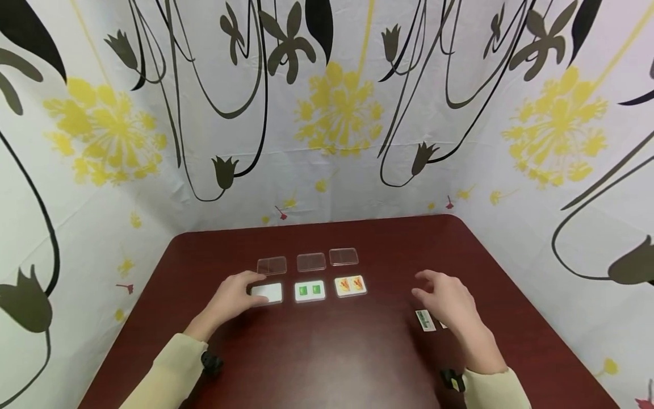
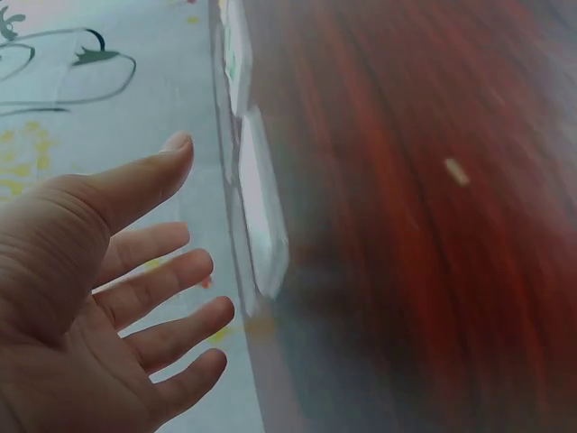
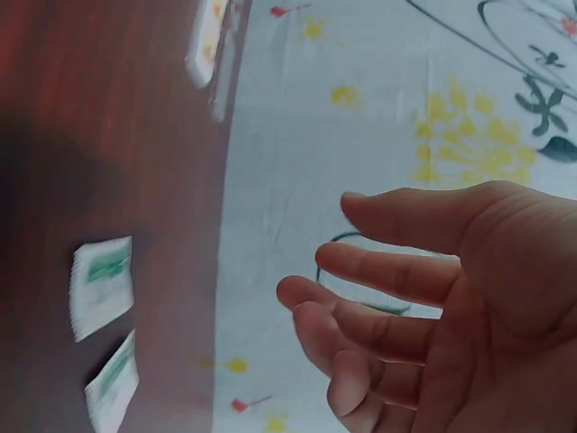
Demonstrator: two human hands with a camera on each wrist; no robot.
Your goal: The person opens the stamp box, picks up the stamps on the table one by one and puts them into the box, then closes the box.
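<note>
My left hand [image 1: 234, 297] hovers beside the leftmost shallow box [image 1: 273, 292], which looks plain white on top. In the left wrist view its thumb and fingers are spread, apart from the white box [image 2: 263, 207]. To the right sit a middle box [image 1: 310, 291] with two green squares and another box [image 1: 350, 286] with two orange-patterned pieces. My right hand [image 1: 453, 301] is raised over the table's right side with relaxed, slightly bent fingers, holding nothing. Below it lie two small white-and-green packets [image 3: 103, 284]; in the head view the hand partly hides one.
Three clear, shallow plastic lids or trays [image 1: 311, 262] lie in a row behind the boxes. The dark red-brown table [image 1: 327, 352] reaches a patterned cloth [image 1: 357, 187] that hangs behind it and at both sides.
</note>
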